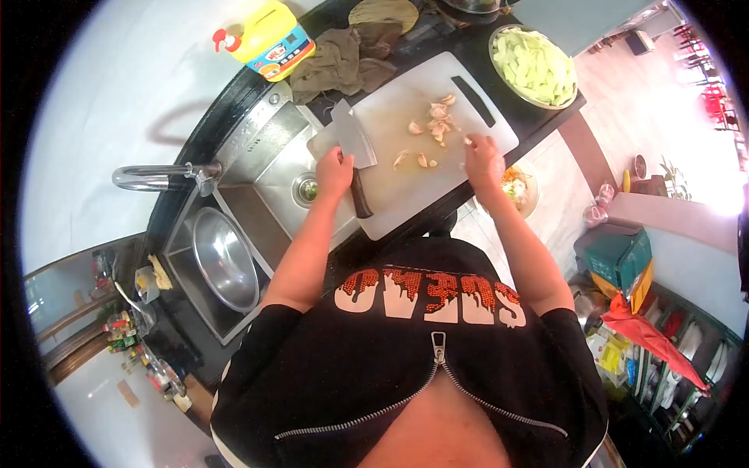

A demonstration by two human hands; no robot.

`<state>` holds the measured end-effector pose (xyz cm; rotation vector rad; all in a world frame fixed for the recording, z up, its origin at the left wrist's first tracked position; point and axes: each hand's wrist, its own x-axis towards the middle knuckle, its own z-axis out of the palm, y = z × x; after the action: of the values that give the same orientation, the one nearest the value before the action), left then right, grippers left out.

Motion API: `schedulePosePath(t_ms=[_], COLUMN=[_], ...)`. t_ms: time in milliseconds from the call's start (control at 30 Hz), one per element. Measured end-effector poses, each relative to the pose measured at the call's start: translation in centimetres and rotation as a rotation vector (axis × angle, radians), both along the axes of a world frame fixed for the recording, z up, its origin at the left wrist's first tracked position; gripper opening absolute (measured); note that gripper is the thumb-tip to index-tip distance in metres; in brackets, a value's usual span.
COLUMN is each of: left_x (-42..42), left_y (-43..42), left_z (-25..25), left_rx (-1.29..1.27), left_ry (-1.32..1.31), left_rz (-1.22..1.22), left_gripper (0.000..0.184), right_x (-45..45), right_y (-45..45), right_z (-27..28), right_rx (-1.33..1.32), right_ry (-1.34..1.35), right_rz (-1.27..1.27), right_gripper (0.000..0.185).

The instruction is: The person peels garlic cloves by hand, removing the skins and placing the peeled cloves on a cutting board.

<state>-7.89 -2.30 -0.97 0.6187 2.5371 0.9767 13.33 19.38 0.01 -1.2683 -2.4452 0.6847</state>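
Because the cleaver (356,139) lies on the board (398,195) right by the left hand (334,171), a nudge to its handle could swing the blade toward the fingers. That hand is curled nearly closed; whether it grips anything, I can't tell. The right hand (484,162) pinches a pale piece (468,141) near the board's edge, where a slack hold could drop it. Garlic (439,123) lies scattered mid-board; a jolt could roll cloves off.
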Motion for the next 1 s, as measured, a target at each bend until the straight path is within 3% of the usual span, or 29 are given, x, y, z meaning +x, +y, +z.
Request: schedulePosePath(t_ms=[167,367,467,567,667,767,867,1000], left_x=[1.3,4.3,6.6,9.2,10.5,11.2,12.0,12.7], left_y=[0.7,1.7,2.8,4.9,7.2,9.0,10.9,12.1], left_z=[-0.9,1.9,0.9,1.9,1.1,1.1,-0.2,-0.7], left_rx=[0.015,0.12,0.237,0.296,0.297,0.409,0.658,0.692], left_ry=[0.268,0.597,0.378,0.124,-0.606,-1.273,-1.51,-1.361], left_rz=[0.0,-0.099,-0.211,-0.29,-0.114,0.078,0.171,0.173], left_gripper=[0.037,0.025,0.024,0.022,0.019,0.018,0.015,0.013], right_x=[-0.4,-1.7,-1.9,-1.5,-0.7,0.1,1.4,3.1], right_y=[2.5,2.5,3.0,2.9,1.5,0.4,0.3,1.7], right_z=[0.4,-1.0,-2.1,-1.8,0.7,0.0,-0.2,1.0], right_rx=[-0.06,-0.053,0.04,-0.162,-0.712,-0.737,-0.631,-0.607], right_ry=[0.022,-0.2,-0.255,-0.031,0.4,0.552,0.521,0.466], right_rz=[0.086,0.15,0.158,0.14,0.048,0.06,0.106,0.136], right_gripper=[0.021,0.014,0.015,0.013,0.011,0.014,0.014,0.015])
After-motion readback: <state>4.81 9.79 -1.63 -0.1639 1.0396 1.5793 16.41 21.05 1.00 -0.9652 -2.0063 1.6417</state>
